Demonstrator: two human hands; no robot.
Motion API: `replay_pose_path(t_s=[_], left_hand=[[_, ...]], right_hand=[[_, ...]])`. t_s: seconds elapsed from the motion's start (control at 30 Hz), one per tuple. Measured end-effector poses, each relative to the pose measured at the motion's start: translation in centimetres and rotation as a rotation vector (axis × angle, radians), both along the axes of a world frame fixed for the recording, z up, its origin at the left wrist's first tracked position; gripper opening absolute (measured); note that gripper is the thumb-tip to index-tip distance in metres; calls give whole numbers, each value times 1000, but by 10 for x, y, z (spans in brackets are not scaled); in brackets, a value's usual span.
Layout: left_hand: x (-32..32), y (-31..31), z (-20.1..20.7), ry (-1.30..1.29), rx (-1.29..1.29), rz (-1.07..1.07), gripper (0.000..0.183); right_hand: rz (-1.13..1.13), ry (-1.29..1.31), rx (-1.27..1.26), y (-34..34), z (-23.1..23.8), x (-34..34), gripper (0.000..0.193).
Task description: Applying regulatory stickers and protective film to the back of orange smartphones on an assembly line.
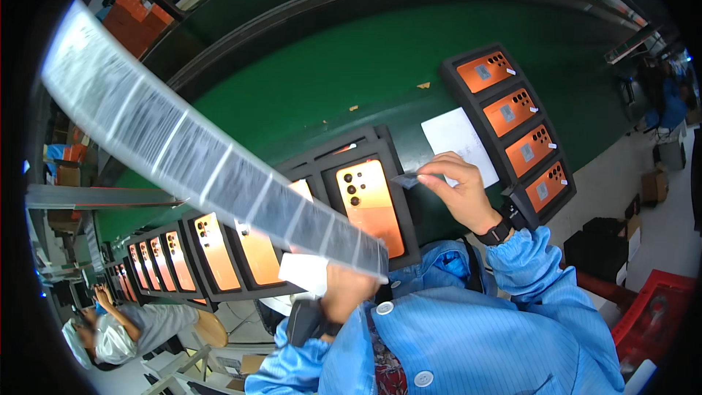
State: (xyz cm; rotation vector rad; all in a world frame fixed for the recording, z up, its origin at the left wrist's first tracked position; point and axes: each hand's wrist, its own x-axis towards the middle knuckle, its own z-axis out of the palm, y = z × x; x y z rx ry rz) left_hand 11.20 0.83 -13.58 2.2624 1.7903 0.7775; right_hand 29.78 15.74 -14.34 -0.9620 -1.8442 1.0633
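A long translucent strip of stickers, divided into rectangles by pale lines, sweeps up and left across the view. My left hand is closed at its lower end, with its fingers mostly hidden behind it. White paper shows beside that hand. My right hand pinches a small dark, see-through sticker between thumb and fingertips. Just left of the sticker an orange phone lies back up in a dark tray, apart from the sticker.
Another dark tray at right holds several orange phones with grey square labels. White paper lies beside it on the green table. More phones in trays run leftward. Another person is at the lower left; a red crate stands lower right.
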Motion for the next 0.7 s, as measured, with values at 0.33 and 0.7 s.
replay_pose_path(t_s=[0.33,0.7], left_hand=[[18,-57,15,-155,-130,-123,20],[26,-75,6,-193,-148,-147,22]], right_hand=[[410,-217,252,-9,-35,-47,11],[424,-285,296,-22,-43,-51,13]])
